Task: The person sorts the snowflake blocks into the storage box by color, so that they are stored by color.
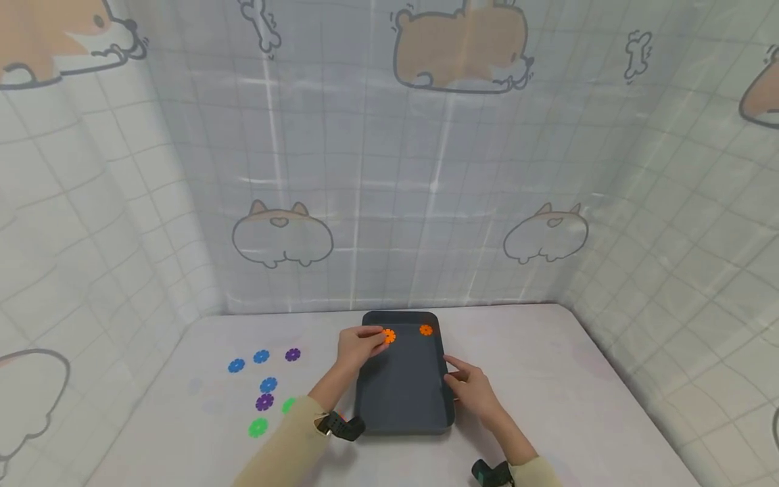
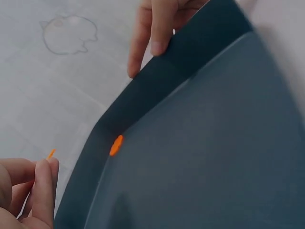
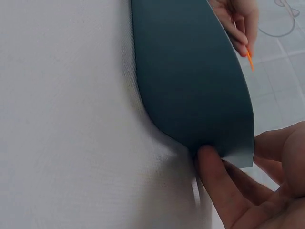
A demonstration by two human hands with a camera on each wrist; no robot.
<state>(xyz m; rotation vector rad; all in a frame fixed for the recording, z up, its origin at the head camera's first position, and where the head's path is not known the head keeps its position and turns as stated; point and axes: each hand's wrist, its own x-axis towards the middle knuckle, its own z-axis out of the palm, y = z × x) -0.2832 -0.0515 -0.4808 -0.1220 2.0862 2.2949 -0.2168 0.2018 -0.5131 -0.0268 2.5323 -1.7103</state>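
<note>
My left hand (image 1: 360, 346) pinches an orange notched disc (image 1: 389, 336) between thumb and fingertips, above the far left part of a dark grey tray (image 1: 402, 389). In the left wrist view this disc (image 2: 51, 153) appears edge-on, its lower part hidden by the fingers. A second orange notched disc (image 1: 426, 330) lies inside the tray near the far right corner. Along the tray's right side, my right hand (image 1: 475, 391) grips the wall. One finger (image 3: 214, 176) presses low on the outside of that wall in the right wrist view, while others reach the rim.
Left of the tray, loose notched discs lie on the white table (image 1: 548, 379): blue (image 1: 268, 385), purple (image 1: 293, 354) and green (image 1: 258, 427). My left sleeve (image 1: 289, 443) partly covers another green disc (image 1: 289, 405). A patterned curtain (image 1: 389, 155) stands behind the table and along both sides.
</note>
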